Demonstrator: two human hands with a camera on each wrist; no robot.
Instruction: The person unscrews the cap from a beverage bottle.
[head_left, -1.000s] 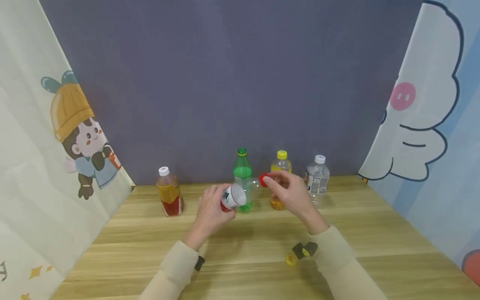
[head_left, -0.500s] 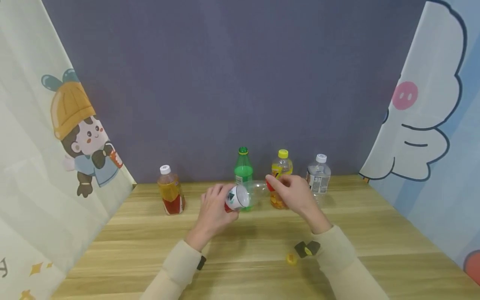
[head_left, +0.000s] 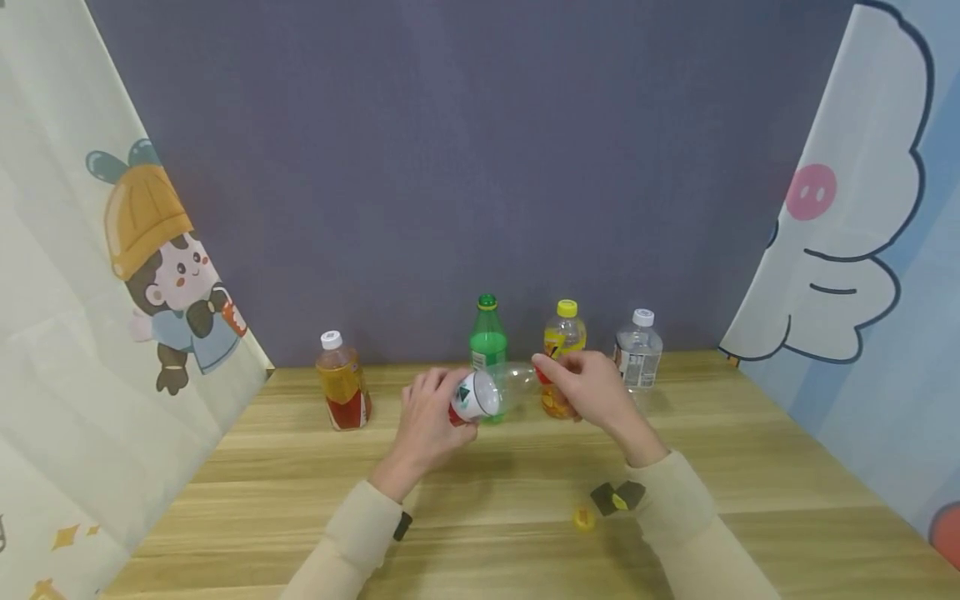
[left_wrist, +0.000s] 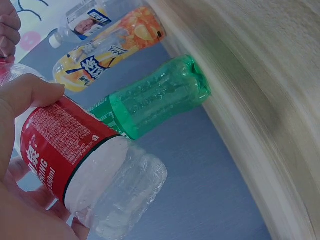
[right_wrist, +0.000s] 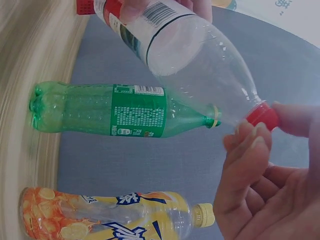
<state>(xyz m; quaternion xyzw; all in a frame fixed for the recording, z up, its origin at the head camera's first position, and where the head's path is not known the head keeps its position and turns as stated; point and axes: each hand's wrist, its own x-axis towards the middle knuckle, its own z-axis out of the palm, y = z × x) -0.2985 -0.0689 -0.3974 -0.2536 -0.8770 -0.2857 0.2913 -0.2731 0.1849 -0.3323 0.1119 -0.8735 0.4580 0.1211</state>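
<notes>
My left hand (head_left: 431,417) grips a clear plastic bottle (left_wrist: 127,185) around its red and white label. The bottle is held in the air, tilted, its neck toward my right hand (head_left: 592,387). In the right wrist view, the thumb and fingers of that hand pinch the red cap (right_wrist: 262,116) at the bottle's neck. Behind the held bottle stands a green bottle (head_left: 488,333), partly covered by it in the head view. A yellow-capped bottle (right_wrist: 140,215) with an orange fruit label stands behind my right hand.
An amber drink bottle (head_left: 344,387) with a white cap stands at the left. At the right is a clear white-capped bottle (head_left: 638,354). A small yellow cap (head_left: 583,519) lies on the wooden table (head_left: 480,550) near my right sleeve. A dark backdrop (head_left: 480,167) rises behind.
Both hands have shifted slightly right with the clear bottle since one second ago. Over the last half second they stay nearly in place, with the right fingers still at the red cap.
</notes>
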